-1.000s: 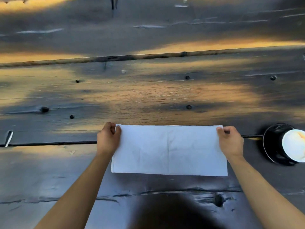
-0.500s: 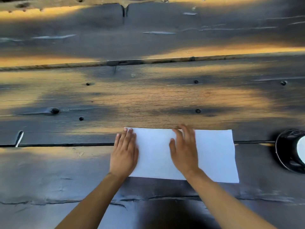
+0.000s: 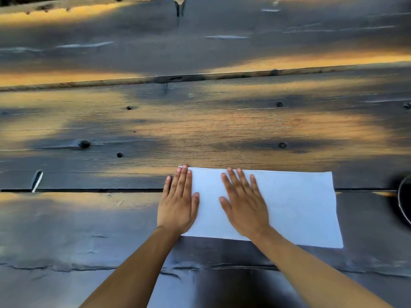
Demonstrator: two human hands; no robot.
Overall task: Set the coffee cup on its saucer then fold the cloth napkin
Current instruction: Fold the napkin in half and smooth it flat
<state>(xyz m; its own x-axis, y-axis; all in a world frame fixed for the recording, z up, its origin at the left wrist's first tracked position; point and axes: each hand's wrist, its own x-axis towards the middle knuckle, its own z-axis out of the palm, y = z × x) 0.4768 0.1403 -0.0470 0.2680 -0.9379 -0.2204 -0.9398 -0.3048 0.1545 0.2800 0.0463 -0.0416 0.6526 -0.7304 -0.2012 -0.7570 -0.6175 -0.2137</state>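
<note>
A white cloth napkin (image 3: 295, 205), folded into a long rectangle, lies flat on the dark wooden table (image 3: 200, 130). My left hand (image 3: 179, 202) presses flat on its left end with straight fingers, partly on the wood. My right hand (image 3: 243, 202) lies flat on the napkin just left of its middle, fingers spread. At the right frame edge only a dark curved rim of the saucer (image 3: 403, 205) shows; the cup is out of frame.
The table is made of weathered planks with gaps, knots and screw holes. A crack runs across the plank nearest me. Sunlit patches cross the far boards.
Both hands let go of the napkin's far corners and moved onto its left half, lying flat. The camera turned left, so the cup and most of the saucer slid out of view.
</note>
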